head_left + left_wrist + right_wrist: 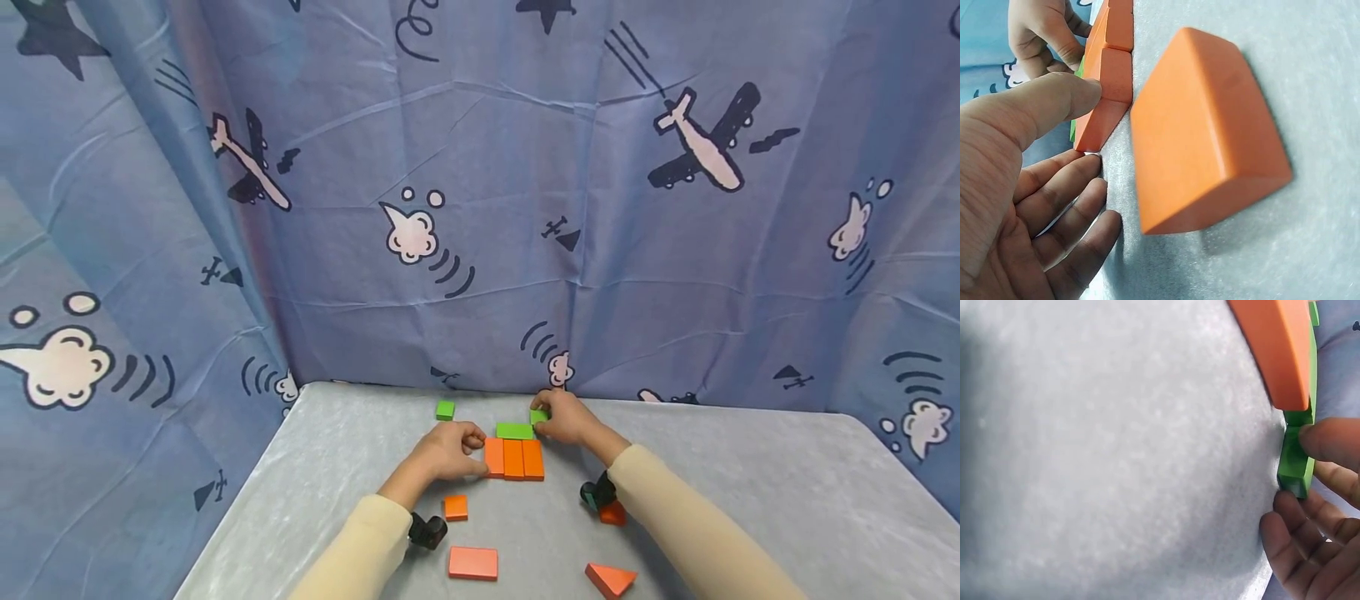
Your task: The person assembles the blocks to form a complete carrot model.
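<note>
Three orange rectangular blocks (513, 458) lie side by side on the table, with a long green block (514, 431) across their far ends. My left hand (446, 452) is at the leftmost orange block; its thumb touches the near end, and the other fingers extend beside its left side in the left wrist view. At the right end of the long green block, my right hand (567, 417) pinches a small green block (1295, 456) between thumb and fingers. It sits low at the tabletop, in line with the long one.
A small green block (446, 410) lies at the back left. Nearer are a small orange block (455, 507), a salmon-coloured rectangular block (473, 563) and a red-orange triangular block (611, 579). Another orange block (612, 514) is partly hidden by the right wrist. A patterned blue curtain (480, 250) hangs behind the table.
</note>
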A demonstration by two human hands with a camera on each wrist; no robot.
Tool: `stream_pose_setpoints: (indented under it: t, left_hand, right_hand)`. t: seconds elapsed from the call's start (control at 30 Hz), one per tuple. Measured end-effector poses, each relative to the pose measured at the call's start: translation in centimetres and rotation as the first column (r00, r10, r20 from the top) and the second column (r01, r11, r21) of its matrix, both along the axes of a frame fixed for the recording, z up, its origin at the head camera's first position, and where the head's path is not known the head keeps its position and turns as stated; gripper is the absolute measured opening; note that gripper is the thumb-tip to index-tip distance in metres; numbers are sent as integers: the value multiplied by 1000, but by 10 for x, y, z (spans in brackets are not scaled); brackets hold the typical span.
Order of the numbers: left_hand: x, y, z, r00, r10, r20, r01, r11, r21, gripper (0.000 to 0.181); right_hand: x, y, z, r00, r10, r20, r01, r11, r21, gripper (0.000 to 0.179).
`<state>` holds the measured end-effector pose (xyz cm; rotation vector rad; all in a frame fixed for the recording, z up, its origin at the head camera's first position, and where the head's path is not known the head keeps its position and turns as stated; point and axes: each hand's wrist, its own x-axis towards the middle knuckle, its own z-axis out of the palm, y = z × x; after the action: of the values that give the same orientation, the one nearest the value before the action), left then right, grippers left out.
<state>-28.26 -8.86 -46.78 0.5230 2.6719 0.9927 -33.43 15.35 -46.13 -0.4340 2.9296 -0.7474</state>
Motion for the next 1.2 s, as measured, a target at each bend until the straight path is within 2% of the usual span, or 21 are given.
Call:
stream_pose_setpoints:
  t: [0.37, 0.63, 0.8, 1.03, 1.2]
  left_hand:
    - [-1, 2, 3, 1000, 1, 11, -1, 1000, -6, 44]
    - [-2, 2, 8, 1000, -7, 20, 7, 1000, -1, 44]
    - [-1, 2, 9, 1000, 3, 23, -4, 1000, 21, 45]
    - [-1, 1, 3, 1000, 25, 16, -26, 995, 99, 42]
    - [-5, -5, 5, 996, 84, -31, -78, 984, 161, 40]
  right_hand:
    - [12, 10, 10, 1000, 6, -16, -6, 1000, 25, 36]
    - [34, 18, 20, 998, 60, -6, -60, 998, 36, 35]
    - [47, 17, 18, 993, 115, 22, -116, 993, 22, 37]
    - [59, 16, 11, 984, 119, 133, -107, 990, -96, 43]
    - [62, 16, 5, 979, 93, 180, -59, 980, -189, 45]
